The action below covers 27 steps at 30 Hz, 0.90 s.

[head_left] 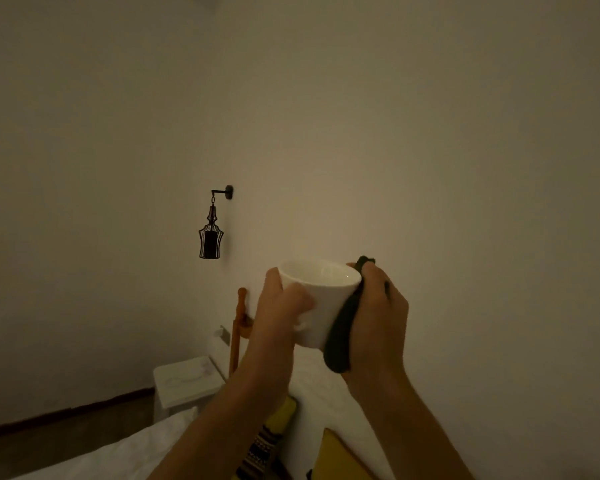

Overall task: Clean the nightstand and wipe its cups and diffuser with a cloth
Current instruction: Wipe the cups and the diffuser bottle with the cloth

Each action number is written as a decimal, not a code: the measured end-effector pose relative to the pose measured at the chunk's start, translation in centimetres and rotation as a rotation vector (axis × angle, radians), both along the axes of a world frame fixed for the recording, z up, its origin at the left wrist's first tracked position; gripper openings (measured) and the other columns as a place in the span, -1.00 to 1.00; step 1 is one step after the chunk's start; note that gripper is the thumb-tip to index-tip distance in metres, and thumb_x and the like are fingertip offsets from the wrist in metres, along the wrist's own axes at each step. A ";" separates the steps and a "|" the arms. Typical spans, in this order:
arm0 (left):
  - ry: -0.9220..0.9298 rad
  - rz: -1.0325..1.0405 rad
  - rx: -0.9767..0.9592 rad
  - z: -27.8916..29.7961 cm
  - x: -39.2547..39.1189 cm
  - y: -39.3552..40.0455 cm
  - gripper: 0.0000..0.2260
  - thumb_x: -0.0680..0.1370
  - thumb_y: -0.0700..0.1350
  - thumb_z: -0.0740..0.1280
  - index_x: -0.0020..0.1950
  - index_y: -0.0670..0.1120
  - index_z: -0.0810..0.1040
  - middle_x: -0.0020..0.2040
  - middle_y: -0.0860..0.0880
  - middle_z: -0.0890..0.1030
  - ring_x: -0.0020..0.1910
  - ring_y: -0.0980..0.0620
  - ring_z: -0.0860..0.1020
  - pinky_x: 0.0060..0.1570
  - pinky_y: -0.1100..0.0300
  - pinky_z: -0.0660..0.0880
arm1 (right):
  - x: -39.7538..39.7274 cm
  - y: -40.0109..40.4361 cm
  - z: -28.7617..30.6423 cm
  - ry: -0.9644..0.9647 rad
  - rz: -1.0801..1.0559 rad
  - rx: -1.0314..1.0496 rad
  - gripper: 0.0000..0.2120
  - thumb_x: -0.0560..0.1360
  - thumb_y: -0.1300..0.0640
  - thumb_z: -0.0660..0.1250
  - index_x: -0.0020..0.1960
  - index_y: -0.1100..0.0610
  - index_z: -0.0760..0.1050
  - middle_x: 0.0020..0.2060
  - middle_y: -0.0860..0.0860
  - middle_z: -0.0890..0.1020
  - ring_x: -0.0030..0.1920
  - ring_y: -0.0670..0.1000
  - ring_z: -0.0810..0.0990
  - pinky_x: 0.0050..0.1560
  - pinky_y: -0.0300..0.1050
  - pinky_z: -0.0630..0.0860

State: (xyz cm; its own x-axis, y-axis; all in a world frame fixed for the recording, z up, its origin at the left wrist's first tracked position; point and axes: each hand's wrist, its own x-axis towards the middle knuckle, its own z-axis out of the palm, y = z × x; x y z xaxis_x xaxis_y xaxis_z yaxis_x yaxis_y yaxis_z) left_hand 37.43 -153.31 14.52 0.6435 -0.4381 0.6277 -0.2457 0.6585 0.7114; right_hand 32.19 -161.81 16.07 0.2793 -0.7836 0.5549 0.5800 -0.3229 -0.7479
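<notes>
- A white cup was held aloft before the wall, tilted, mouth facing the camera.
- The left hand gripped its handle side; the right hand pressed a dark cloth around its outer wall.
- Turning the cup steadily against the cloth would likely clean it evenly.
- The white nightstand stood below, beside a wall lantern.

One head-worn wide-angle view looks forward and slightly upward at a bare wall, close on the raised hands at lower centre; the nightstand sits low, farther off.
</notes>
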 end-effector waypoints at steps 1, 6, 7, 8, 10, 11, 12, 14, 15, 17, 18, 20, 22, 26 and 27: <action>0.035 0.014 -0.013 0.3 0.3 0.0 -0.72 0.59 -0.25 0.16 0.02 -0.17 0.68 -0.26 0.01 0.59 -0.08 0.06 0.65 -0.17 0.09 0.58 | -0.3 -0.2 0.1 -0.002 0.064 0.027 -0.70 0.66 -0.04 0.16 -0.11 0.03 0.58 -0.18 0.08 0.65 -0.10 0.13 0.62 -0.09 0.09 0.59; 0.082 -0.070 -0.126 0.6 1.4 -0.7 -0.56 0.48 -0.22 0.09 -0.56 0.05 0.47 -0.51 0.10 0.49 -0.48 0.18 0.50 -0.46 0.29 0.48 | -0.1 2.1 -1.1 0.041 -0.025 -0.133 -0.84 0.61 -0.20 0.14 0.00 -0.22 0.47 -0.17 -0.35 0.61 -0.12 -0.23 0.63 -0.25 -0.28 0.59; 0.112 -0.035 -0.110 0.6 1.6 -0.9 -0.67 0.45 -0.13 0.15 -0.49 0.04 0.50 -0.47 0.07 0.53 -0.41 0.11 0.54 -0.40 0.23 0.50 | 0.1 2.5 -1.6 0.054 -0.024 -0.162 -0.87 0.59 -0.23 0.13 0.03 -0.27 0.43 -0.16 -0.42 0.58 -0.10 -0.28 0.61 -0.28 -0.34 0.57; 0.110 -0.001 -0.080 0.2 2.0 -1.3 -0.81 0.40 -0.05 0.20 -0.38 0.00 0.53 -0.41 0.02 0.57 -0.32 0.02 0.57 -0.32 0.14 0.51 | 0.2 2.7 -1.9 0.061 -0.019 -0.167 -0.87 0.57 -0.24 0.14 0.07 -0.29 0.40 -0.15 -0.45 0.56 -0.09 -0.31 0.60 -0.29 -0.38 0.56; 0.094 0.085 -0.001 -0.7 2.1 -1.4 -0.84 0.30 0.02 0.24 -0.30 -0.05 0.50 -0.36 -0.01 0.58 -0.24 -0.07 0.53 -0.20 0.06 0.45 | 0.3 2.3 -2.0 0.067 -0.032 -0.176 -0.87 0.60 -0.22 0.17 0.06 -0.24 0.44 -0.17 -0.39 0.58 -0.13 -0.27 0.62 -0.33 -0.36 0.56; 0.064 0.137 -0.002 -1.0 2.3 -1.4 -0.91 0.30 -0.01 0.23 -0.35 0.00 0.45 -0.39 0.04 0.53 -0.27 -0.03 0.49 -0.21 0.08 0.42 | 0.1 1.8 -1.7 0.075 -0.054 -0.193 -0.81 0.61 -0.23 0.17 0.00 -0.18 0.48 -0.20 -0.31 0.60 -0.19 -0.22 0.63 -0.34 -0.28 0.59; 0.016 0.182 0.006 -1.3 2.6 -1.4 -0.92 0.32 -0.06 0.21 -0.40 0.06 0.40 -0.42 0.09 0.48 -0.30 0.03 0.43 -0.23 0.13 0.39 | 0.0 1.2 -1.2 0.102 -0.071 -0.205 -0.74 0.58 -0.26 0.17 -0.07 -0.12 0.51 -0.24 -0.21 0.62 -0.25 -0.15 0.64 -0.33 -0.18 0.63; 0.009 0.192 -0.007 -1.8 2.7 -1.3 -0.82 0.32 -0.08 0.21 -0.49 0.11 0.38 -0.45 0.15 0.42 -0.35 0.11 0.39 -0.31 0.21 0.39 | -0.2 -0.5 -0.3 0.181 -0.062 -0.198 -0.67 0.53 -0.25 0.20 -0.16 -0.04 0.55 -0.30 -0.05 0.63 -0.27 -0.03 0.64 -0.21 0.01 0.68; 0.074 0.141 -0.058 -1.7 2.3 -1.1 -0.78 0.32 -0.07 0.21 -0.54 0.11 0.38 -0.48 0.15 0.41 -0.40 0.15 0.40 -0.39 0.25 0.41 | -0.2 -1.3 0.0 0.206 -0.026 -0.180 -0.66 0.55 -0.21 0.24 -0.19 0.00 0.57 -0.32 -0.01 0.64 -0.25 0.04 0.65 -0.17 0.05 0.67; 0.119 0.097 -0.143 -1.6 2.3 -1.2 -0.72 0.33 -0.07 0.20 -0.59 0.11 0.39 -0.53 0.14 0.40 -0.51 0.23 0.41 -0.52 0.33 0.41 | -0.2 -2.2 0.1 0.200 0.066 -0.128 -0.66 0.59 -0.12 0.27 -0.24 0.06 0.59 -0.30 0.08 0.67 -0.21 0.14 0.65 -0.15 0.11 0.64; 0.120 0.109 -0.155 -1.5 2.5 -1.5 -0.70 0.36 -0.06 0.18 -0.59 0.11 0.40 -0.54 0.14 0.42 -0.53 0.24 0.41 -0.54 0.34 0.42 | -0.1 -2.3 -0.2 0.181 0.094 -0.102 -0.67 0.59 -0.10 0.27 -0.23 0.06 0.60 -0.27 0.10 0.68 -0.19 0.15 0.66 -0.14 0.13 0.64; 0.095 0.124 -0.119 -1.0 3.0 -1.9 -0.65 0.45 0.07 0.14 -0.53 0.14 0.48 -0.51 0.10 0.51 -0.51 0.20 0.50 -0.54 0.33 0.44 | 0.2 -1.8 -1.0 0.133 0.107 -0.068 -0.72 0.60 -0.10 0.26 -0.15 0.02 0.62 -0.23 0.03 0.70 -0.18 0.08 0.70 -0.20 0.06 0.67; 0.032 0.188 -0.067 -1.2 3.4 -2.9 -0.60 0.57 0.25 0.12 -0.30 0.14 0.61 -0.37 0.01 0.63 -0.41 0.12 0.60 -0.48 0.29 0.49 | 0.4 -1.1 -2.0 0.060 0.075 -0.030 -0.77 0.61 -0.10 0.24 -0.07 -0.03 0.60 -0.23 -0.10 0.70 -0.21 -0.07 0.69 -0.31 -0.19 0.61; -0.050 0.524 -0.099 -1.6 3.2 -4.1 -0.64 0.67 0.10 0.12 -0.14 -0.06 0.56 -0.26 -0.05 0.64 -0.33 0.03 0.63 -0.42 0.28 0.54 | 0.3 0.4 -2.8 -0.037 -0.048 -0.001 -0.86 0.62 -0.07 0.21 -0.03 -0.10 0.52 -0.22 -0.30 0.63 -0.17 -0.25 0.62 -0.37 -0.40 0.51; -0.026 0.551 -0.106 -1.8 2.7 -4.2 -0.64 0.69 0.06 0.13 -0.15 -0.09 0.56 -0.27 -0.03 0.64 -0.34 0.05 0.63 -0.44 0.30 0.53 | 0.3 0.7 -3.0 -0.046 -0.099 -0.036 -0.88 0.62 -0.08 0.22 -0.03 -0.12 0.50 -0.21 -0.37 0.61 -0.14 -0.29 0.60 -0.36 -0.43 0.50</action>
State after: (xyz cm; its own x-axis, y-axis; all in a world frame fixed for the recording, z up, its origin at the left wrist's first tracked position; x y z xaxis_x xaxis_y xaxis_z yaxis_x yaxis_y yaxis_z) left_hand 40.16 -157.46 12.77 0.7432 0.0244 0.6686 -0.5899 0.4953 0.6377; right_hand 32.53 -161.06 13.04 0.1752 -0.7857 0.5933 0.5770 -0.4063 -0.7085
